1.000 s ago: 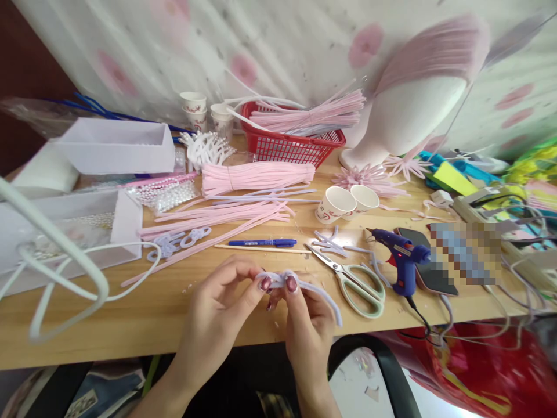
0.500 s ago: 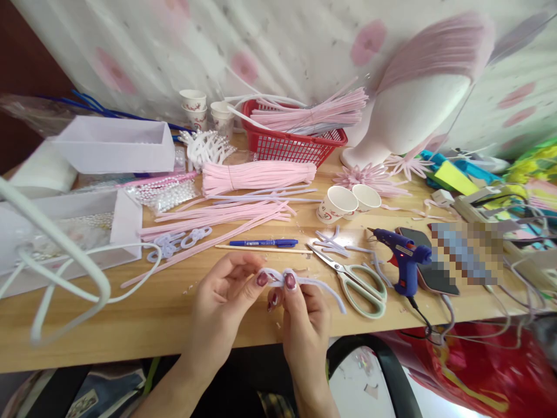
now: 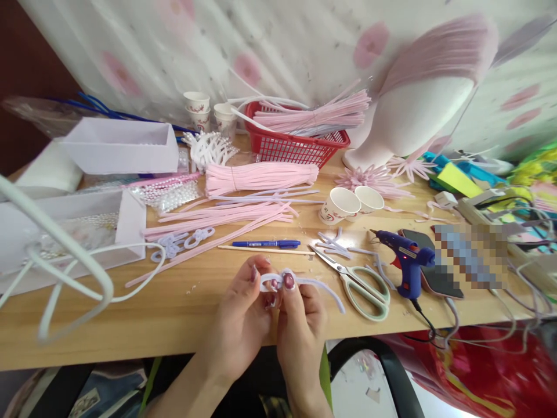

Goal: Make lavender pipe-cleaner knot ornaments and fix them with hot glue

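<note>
Both hands meet at the front edge of the wooden table (image 3: 130,325). My left hand (image 3: 243,316) and my right hand (image 3: 300,322) pinch a pale lilac pipe cleaner (image 3: 322,289) that is bent into small loops between the thumbs. Its free end trails to the right toward the green-handled scissors (image 3: 361,281). Just beyond the hands lie a blue pen (image 3: 266,244) and a thin wooden stick (image 3: 265,250).
A blue glue gun (image 3: 404,255) rests right of the scissors, its cord dropping off the table. Two paper cups (image 3: 350,203), pink pipe cleaner bundles (image 3: 259,174), a red basket (image 3: 296,145), white boxes (image 3: 117,148) and a foam head (image 3: 418,110) stand behind. Finished lilac knots (image 3: 183,241) lie left.
My left hand has slid right and closed in over the loop. The thumbs now press closer together on the pipe cleaner. The view has shifted slightly.
</note>
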{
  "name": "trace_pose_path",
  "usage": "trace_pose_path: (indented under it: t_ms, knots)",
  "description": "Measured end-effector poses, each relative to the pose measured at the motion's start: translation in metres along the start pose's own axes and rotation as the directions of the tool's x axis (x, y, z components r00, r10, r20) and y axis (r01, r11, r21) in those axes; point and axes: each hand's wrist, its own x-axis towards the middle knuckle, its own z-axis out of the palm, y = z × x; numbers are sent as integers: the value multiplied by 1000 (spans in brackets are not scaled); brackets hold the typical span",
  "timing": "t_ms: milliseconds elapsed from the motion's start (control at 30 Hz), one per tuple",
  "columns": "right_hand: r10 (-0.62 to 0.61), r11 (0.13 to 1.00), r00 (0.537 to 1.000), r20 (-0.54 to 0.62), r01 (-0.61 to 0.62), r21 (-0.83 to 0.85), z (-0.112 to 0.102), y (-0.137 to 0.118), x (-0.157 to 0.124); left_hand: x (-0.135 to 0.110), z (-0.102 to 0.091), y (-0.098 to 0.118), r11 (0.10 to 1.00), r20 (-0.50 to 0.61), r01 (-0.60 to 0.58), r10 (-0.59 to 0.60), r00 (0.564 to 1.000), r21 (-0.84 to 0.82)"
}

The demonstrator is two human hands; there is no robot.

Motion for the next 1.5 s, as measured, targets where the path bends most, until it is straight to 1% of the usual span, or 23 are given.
trace_pose_path:
  t_ms: [100,300,400,533,633,667,733,833,900,1000,1067,1133,1233,1300,1367,1433,1500]
  knots:
    - [9,1000,1000,-23,-9,6,0,1,0,1,-1,-2,999,2,10,-10,1000,-39]
    - [-58,996,997,-43,55,-64,0,3,0,5,0,-4,996,-23,18,-20,1000,-86]
    - [-61,997,998,-18,61,-44,0,3,1,4,0,-5,997,-46,-4,1,999,-74]
    - [-66,996,998,2,66,-59,1,3,3,2,-1,-3,999,-58,-29,28,998,-18]
    - [-63,996,998,8,63,-68,0,1,5,3,-6,1,986,-37,-100,106,994,136]
    - [-67,995,998,12,68,-73,0,0,6,3,-8,2,967,-26,-134,142,989,215]
    - [-89,992,996,17,90,-93,-1,-3,7,4,-11,4,903,-17,-178,200,980,391]
    - [-123,984,992,23,125,-128,-2,-8,7,3,-11,6,760,-35,-215,298,954,614]
    - [-134,982,990,39,138,-131,-2,-9,6,1,-7,6,661,-34,-256,392,919,705]
    - [-149,978,985,84,159,-133,-2,-9,6,1,-1,5,529,15,-328,511,859,782]
    - [-173,967,976,130,194,-168,-3,-7,7,1,1,6,465,48,-337,529,847,818]
    - [-198,935,959,204,247,-254,-8,-7,9,2,-1,7,455,47,-313,507,861,834]
    - [-228,853,918,324,349,-388,-22,-11,14,3,-8,11,497,8,-259,451,892,828]
    - [-289,821,885,366,425,-380,-34,-18,19,4,-12,14,522,-19,-228,425,905,822]
    - [-318,816,823,471,490,-306,-44,-29,25,5,-15,16,553,-43,-203,399,916,808]
    - [-270,815,743,612,515,-266,-51,-42,32,6,-17,18,616,-70,-178,357,931,768]
    - [-225,794,666,711,548,-262,-54,-54,39,6,-16,19,691,-90,-133,277,957,711]
